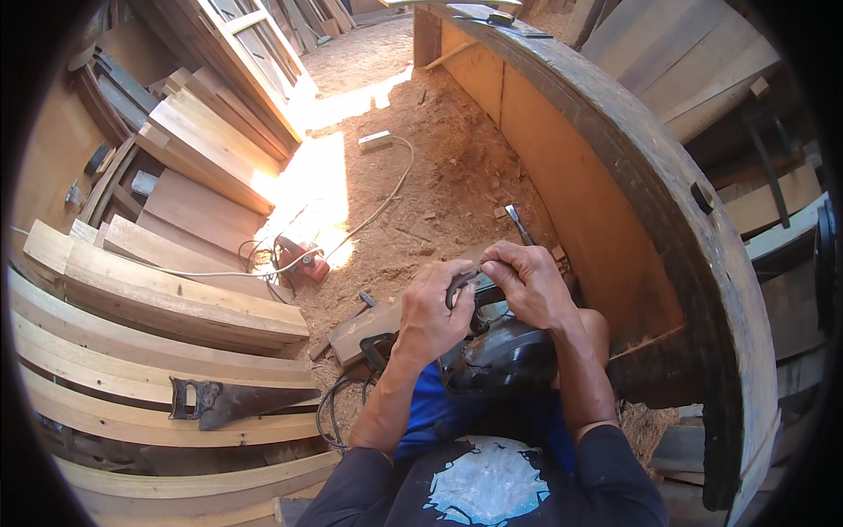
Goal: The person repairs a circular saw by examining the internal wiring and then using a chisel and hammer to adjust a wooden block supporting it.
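Note:
Both hands meet in front of me above a dark-bodied power tool (pixel 505 356) that rests at my lap. My left hand (pixel 432 307) is closed with its fingers round a dark curved piece (pixel 457 283), whose kind I cannot make out. Pinched together, the fingertips of my right hand (pixel 529 283) are at the other end of that piece. The hands partly cover the tool, so how the piece joins it is hidden. Just beyond my right hand, a chisel (pixel 518 223) points away from me. A wooden board (pixel 373 327) lies beside my left wrist.
Stacked timber (pixel 176 294) fills the left side, with a handsaw (pixel 233 402) on it. A red power tool (pixel 304 261) and a white power strip (pixel 375 139) with a cord lie on the sawdust-covered floor (pixel 439 167). A large wooden panel (pixel 606 211) stands close on my right.

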A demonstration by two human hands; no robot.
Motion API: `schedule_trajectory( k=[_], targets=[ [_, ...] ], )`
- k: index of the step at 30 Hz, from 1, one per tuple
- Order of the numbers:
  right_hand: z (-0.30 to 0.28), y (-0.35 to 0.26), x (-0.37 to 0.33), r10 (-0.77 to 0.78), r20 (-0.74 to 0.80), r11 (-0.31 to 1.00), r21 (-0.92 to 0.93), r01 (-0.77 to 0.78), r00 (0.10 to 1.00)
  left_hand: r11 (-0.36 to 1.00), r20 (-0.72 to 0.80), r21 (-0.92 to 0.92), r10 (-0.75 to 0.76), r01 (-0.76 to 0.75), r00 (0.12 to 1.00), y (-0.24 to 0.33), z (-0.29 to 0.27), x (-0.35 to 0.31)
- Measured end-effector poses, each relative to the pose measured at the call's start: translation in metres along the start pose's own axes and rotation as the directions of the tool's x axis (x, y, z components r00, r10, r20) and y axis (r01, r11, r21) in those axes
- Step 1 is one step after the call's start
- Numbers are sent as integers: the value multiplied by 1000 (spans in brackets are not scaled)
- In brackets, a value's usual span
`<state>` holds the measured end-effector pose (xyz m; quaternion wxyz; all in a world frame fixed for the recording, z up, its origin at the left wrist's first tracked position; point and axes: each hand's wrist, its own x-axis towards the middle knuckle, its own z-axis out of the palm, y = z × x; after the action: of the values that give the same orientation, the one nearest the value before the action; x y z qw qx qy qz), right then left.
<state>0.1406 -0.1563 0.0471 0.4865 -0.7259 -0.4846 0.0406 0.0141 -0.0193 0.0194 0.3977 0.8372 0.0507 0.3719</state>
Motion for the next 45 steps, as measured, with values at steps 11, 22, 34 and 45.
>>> schedule_trajectory(
  k=[11,22,34,45],
  targets=[
    [-3,5,-2,-9,63,1000,26,7,998,989,137,-118,-74,91,988,-19,-11,-1],
    [-5,2,-1,24,101,996,82,-33,995,985,151,-110,-118,135,981,-14,-6,-4],
    [-9,10,2,13,309,852,494,-172,951,432,352,-810,-184,397,918,-41,11,-14],
    [0,16,3,44,294,777,590,-218,955,274,352,-876,-199,397,915,-44,14,-12]
  ],
)
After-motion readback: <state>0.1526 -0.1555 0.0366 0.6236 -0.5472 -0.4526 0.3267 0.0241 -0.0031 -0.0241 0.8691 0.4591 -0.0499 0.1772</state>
